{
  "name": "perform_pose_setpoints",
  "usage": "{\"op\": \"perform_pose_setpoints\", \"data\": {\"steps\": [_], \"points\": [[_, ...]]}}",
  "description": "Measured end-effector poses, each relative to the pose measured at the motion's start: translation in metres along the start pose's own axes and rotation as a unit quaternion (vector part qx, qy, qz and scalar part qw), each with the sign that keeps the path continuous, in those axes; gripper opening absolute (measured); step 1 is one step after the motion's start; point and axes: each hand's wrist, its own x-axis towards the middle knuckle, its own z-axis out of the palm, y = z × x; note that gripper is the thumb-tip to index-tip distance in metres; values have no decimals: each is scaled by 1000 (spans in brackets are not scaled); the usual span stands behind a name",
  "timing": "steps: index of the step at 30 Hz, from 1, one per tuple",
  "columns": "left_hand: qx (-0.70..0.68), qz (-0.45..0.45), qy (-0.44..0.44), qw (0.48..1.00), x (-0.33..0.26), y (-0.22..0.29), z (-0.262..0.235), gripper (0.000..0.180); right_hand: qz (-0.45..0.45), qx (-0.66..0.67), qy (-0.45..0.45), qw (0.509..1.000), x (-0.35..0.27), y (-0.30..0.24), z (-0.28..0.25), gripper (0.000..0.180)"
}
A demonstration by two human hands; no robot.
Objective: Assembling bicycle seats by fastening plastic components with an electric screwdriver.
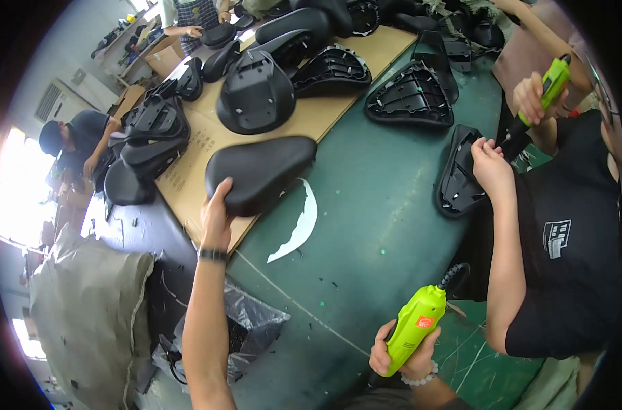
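While your left hand point(217, 213) grips the near edge of the black padded saddle point(260, 172), fingers curled over its rim, the saddle lies cushion-side up on the cardboard sheet point(304, 116), its lower end overhanging the green table point(379, 225). Your right hand point(393, 352) is closed around the handle of the lime-green power screwdriver point(417, 324), held low at the table's near edge with its coiled cord rising behind it. Just beside the saddle lies a white curved scrap point(299, 224) on the green surface. More saddles and upturned black saddle bases point(410, 96) rest farther along the cardboard. At right, a co-worker's hand point(492, 164) steadies another base point(458, 171) while a second green driver point(547, 89) appears to be applied to it; the tip itself is not clearly visible.
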Motion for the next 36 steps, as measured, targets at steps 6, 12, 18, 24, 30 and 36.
{"op": "perform_pose_setpoints", "data": {"steps": [6,12,18,24,30,36], "points": [[310,336,227,860,-306,65,-97,52,-18,-50,3,999,-6,2,9,100],[833,279,52,475,-500,22,-135,35,57,-44,-137,988,-3,40,38,91],[763,157,69,623,-528,-79,-127,49,104,-44,-197,974,-6,76,72,84],[702,237,-27,671,-525,-87,-159,59,58,-73,-104,990,-23,73,78,89],[642,347,-81,678,-472,-94,-184,47,28,-109,-50,992,-29,50,62,97],[603,423,-138,662,-338,-19,6,52,15,-47,-84,995,-36,15,30,103]]}}
